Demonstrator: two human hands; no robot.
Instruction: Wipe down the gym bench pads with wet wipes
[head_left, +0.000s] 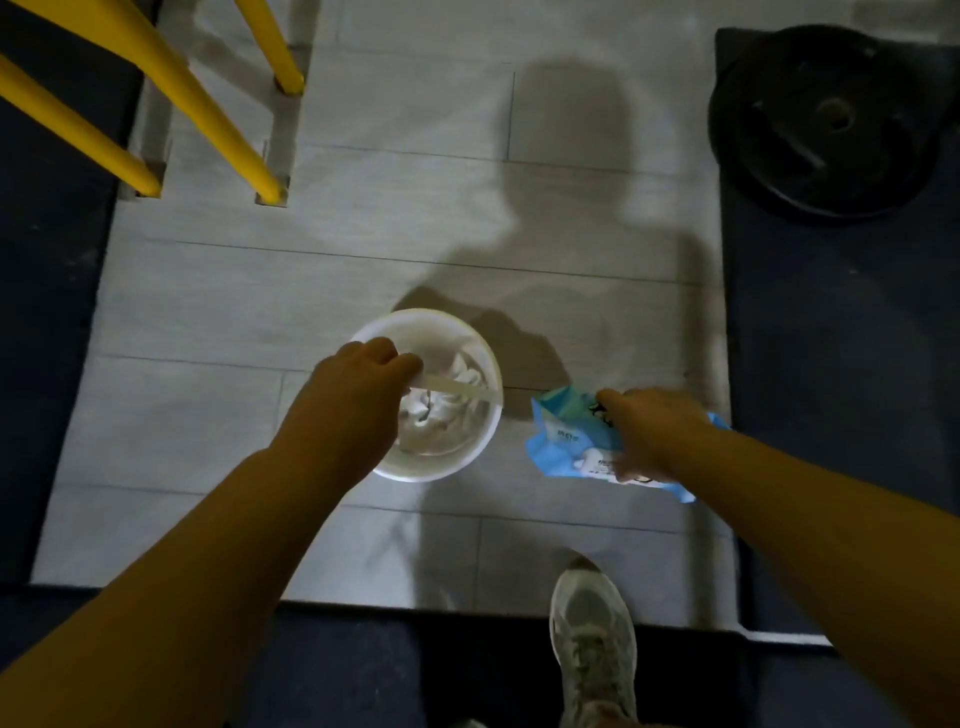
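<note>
Wet wipes pack (563, 441): one, blue soft packet with a white label, low and right of centre over the grey tile floor (311, 286). The right hand (654, 426) grips it from above, fingers curled over the top and the thumb at the near edge. The packet's left end sticks out free of the hand. Whether its flap is open cannot be told.

Just beside it to the left, with a narrow gap between them: one white bucket (467, 338), round, open-topped. It holds crumpled white sheets (441, 415), bunched in the middle; the count is unreadable. A flat pale handle (462, 389) crosses the mouth. The left hand (353, 395) is closed round the handle's left end, knuckles up. Whether the bucket rests on the floor or hangs cannot be told.

Open tile runs ahead of both hands. Dark matting (47, 312) borders the tile on the left, right and near sides. The person's shadow falls across the middle.

Three yellow frame legs (208, 104) stand at the far left, on grey foot plates. One black weight plate (831, 119) lies flat on the far right mat. One pale laced shoe (592, 639) is at the near edge, toe on the tile.
</note>
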